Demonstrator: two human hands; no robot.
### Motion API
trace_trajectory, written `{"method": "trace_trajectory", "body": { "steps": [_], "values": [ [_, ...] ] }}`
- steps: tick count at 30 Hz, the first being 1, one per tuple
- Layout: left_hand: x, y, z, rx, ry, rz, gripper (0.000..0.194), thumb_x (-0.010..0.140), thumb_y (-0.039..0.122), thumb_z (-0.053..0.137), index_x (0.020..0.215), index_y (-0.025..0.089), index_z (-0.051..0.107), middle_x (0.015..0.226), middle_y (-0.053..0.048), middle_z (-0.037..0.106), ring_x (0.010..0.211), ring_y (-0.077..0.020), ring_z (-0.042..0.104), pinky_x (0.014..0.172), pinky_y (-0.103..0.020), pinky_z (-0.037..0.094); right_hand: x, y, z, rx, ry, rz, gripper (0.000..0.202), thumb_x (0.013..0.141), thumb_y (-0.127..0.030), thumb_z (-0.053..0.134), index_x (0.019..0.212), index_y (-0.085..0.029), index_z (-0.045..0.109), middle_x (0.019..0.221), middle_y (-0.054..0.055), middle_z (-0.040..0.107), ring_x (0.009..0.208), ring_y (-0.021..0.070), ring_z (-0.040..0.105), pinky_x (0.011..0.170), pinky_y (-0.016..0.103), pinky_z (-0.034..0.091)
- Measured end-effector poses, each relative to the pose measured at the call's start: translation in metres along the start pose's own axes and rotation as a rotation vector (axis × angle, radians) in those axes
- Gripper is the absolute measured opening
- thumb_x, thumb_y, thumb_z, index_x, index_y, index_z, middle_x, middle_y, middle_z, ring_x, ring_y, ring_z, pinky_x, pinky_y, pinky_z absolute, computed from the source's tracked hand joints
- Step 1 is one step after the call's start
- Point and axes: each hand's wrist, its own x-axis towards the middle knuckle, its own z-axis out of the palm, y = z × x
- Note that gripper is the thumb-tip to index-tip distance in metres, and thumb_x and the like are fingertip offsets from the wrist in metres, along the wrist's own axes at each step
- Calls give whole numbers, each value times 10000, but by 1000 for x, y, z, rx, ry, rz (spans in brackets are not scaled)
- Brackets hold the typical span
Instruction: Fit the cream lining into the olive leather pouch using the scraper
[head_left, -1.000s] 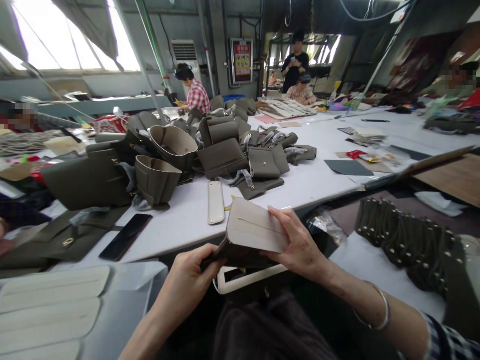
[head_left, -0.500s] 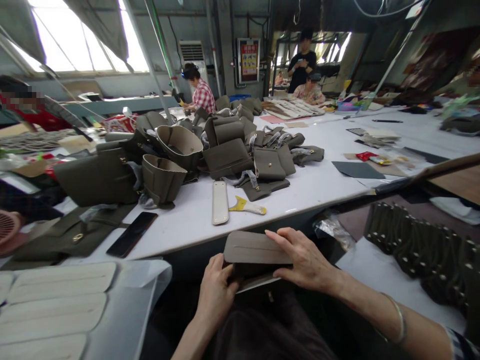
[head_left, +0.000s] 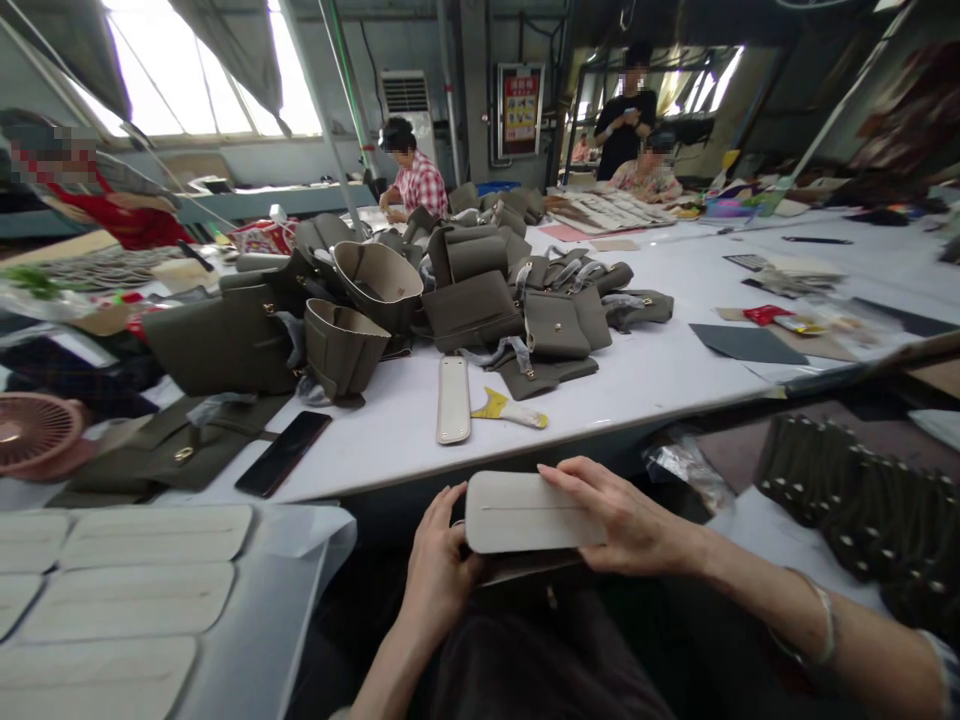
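Before the table, my right hand grips the pale panel; left hand, grip unclear: uneven pressure could crease it.

pale panel: lowered, apparently straightened | yellow tool: uncovered | pink fan: in view

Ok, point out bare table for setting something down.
Bare white tabletop shows between the phone and the pale strip, and more widely between the yellow-and-white piece and the dark grey sheet. It is crowded behind, at the pile of dark bags, and left of the phone, where a flat bag lies.
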Motion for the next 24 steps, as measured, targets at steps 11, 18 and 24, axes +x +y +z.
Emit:
{"method": "trace_trajectory", "body": {
  "steps": [11, 18, 24],
  "values": [
    [1, 4, 6, -78, 24, -8, 544, 667, 90, 647, 1196, 220, 659, 1381, -101, 530, 1295, -300, 471, 1061, -481, 440, 13, -4, -4, 30, -63, -2, 972, 649, -135, 672, 1528, -191, 258, 1320, 135, 449, 1188, 295, 479, 1025, 438, 436],
    [2, 6, -5, 41, -190, -107, 173, 801, 323, 620, 854, 230, 757, 1453, -96, 468, 1367, -345, 399, 1104, -515, 377, 24, 15, -7, 238, -16, 93, 941, 640, -219, 768, 1483, -173, 352, 1317, 107, 447, 1196, 255, 509, 1060, 359, 419],
    [9, 12, -10, 42, -199, -158, 460, 717, 213, 656, 1176, 202, 685, 1292, -135, 621, 1254, -385, 519, 1008, -522, 465, 44, -6, -14, 13, -170, -30, 973, 643, -283, 743, 1505, -189, 301, 1302, 114, 482, 1150, 295, 520, 945, 405, 494]
  ]
}}
